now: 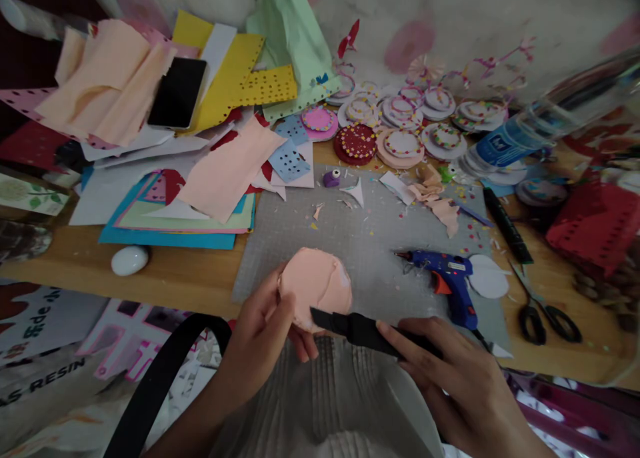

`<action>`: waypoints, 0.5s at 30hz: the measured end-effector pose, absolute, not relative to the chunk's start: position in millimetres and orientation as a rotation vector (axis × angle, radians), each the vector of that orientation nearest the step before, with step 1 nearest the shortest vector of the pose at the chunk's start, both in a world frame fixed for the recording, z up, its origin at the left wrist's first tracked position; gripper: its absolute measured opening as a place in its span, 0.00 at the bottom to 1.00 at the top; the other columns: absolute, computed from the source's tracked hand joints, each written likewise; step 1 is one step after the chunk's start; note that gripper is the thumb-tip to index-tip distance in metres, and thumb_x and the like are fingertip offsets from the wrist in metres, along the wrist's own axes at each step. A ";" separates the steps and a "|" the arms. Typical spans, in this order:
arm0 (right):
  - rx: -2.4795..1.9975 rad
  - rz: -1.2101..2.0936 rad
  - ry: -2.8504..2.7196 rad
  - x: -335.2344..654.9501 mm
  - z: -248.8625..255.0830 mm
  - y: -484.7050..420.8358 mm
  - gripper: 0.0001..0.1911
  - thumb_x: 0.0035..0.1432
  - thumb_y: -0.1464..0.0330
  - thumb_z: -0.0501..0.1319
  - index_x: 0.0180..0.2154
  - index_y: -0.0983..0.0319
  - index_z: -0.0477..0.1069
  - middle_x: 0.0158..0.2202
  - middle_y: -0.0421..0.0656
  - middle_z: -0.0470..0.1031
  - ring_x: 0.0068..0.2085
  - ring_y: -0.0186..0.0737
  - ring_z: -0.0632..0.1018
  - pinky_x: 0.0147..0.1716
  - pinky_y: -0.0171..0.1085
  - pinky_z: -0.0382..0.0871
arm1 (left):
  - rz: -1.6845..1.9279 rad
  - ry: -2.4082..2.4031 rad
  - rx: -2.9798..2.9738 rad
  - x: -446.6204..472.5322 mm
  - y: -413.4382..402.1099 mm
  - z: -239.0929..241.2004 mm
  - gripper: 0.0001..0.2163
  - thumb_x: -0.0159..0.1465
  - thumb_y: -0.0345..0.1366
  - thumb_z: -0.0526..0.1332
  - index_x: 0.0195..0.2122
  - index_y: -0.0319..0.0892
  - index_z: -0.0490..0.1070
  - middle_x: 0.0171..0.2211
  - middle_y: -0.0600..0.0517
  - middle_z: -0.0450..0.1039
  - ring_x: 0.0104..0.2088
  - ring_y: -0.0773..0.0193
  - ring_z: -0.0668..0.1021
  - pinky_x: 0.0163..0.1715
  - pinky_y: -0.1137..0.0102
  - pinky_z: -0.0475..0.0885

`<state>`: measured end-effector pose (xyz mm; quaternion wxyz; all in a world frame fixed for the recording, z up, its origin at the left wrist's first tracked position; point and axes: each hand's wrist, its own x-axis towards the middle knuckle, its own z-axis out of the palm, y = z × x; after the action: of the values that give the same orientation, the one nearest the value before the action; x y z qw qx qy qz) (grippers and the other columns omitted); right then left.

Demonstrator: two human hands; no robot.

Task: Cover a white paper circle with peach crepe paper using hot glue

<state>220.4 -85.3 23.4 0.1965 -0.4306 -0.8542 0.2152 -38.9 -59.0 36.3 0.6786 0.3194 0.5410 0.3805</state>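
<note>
My left hand (265,331) pinches a round peach paper disc (316,285) at its left edge, holding it over the near edge of the grey cutting mat (370,245). My right hand (450,371) grips a black cutting tool (360,328) whose tip lies against the lower edge of the disc. Both hands are just above my lap.
A blue glue gun (450,281), a white paper circle (489,277), black scissors (543,311) and a black marker (506,225) lie to the right. Stacked coloured paper (175,211), a phone (177,93), decorated paper discs (400,121), a purple punch (331,177) and a white egg-shaped object (130,259) crowd the wooden table.
</note>
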 end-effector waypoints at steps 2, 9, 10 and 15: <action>-1.212 0.570 -2.395 221.7 20.0 -86.0 0.31 0.61 0.77 0.52 0.63 0.51 0.62 0.43 0.47 0.74 0.41 0.42 0.76 0.35 0.39 0.74 | 0.854 1.207 0.710 -39.4 -59.1 35.7 0.24 0.64 0.47 0.58 0.56 0.37 0.63 0.21 0.54 0.74 0.16 0.66 0.76 0.14 0.77 0.70; -1.364 0.369 -2.365 230.5 14.1 -83.8 0.32 0.62 0.75 0.54 0.66 0.54 0.57 0.43 0.49 0.73 0.41 0.44 0.76 0.35 0.40 0.73 | 0.802 1.168 0.668 -43.0 -59.6 32.8 0.23 0.64 0.47 0.57 0.55 0.36 0.64 0.20 0.53 0.74 0.14 0.67 0.75 0.12 0.78 0.67; -1.341 0.383 -2.368 230.9 15.2 -84.2 0.32 0.62 0.75 0.54 0.66 0.53 0.58 0.44 0.49 0.73 0.41 0.44 0.76 0.35 0.40 0.73 | 0.809 1.174 0.667 -43.3 -60.3 32.1 0.23 0.64 0.47 0.57 0.55 0.37 0.64 0.21 0.53 0.75 0.14 0.67 0.75 0.12 0.78 0.68; -1.270 0.466 -2.416 230.4 18.3 -85.7 0.32 0.61 0.76 0.53 0.65 0.52 0.59 0.45 0.48 0.73 0.42 0.43 0.76 0.36 0.39 0.73 | 0.845 1.177 0.702 -43.8 -63.1 29.9 0.23 0.66 0.46 0.56 0.58 0.38 0.63 0.24 0.51 0.76 0.15 0.68 0.75 0.13 0.77 0.69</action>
<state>230.4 -85.7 18.3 0.1851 -0.4507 -0.8575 0.1653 -43.8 -63.1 29.9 0.6931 0.3142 0.5270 0.3785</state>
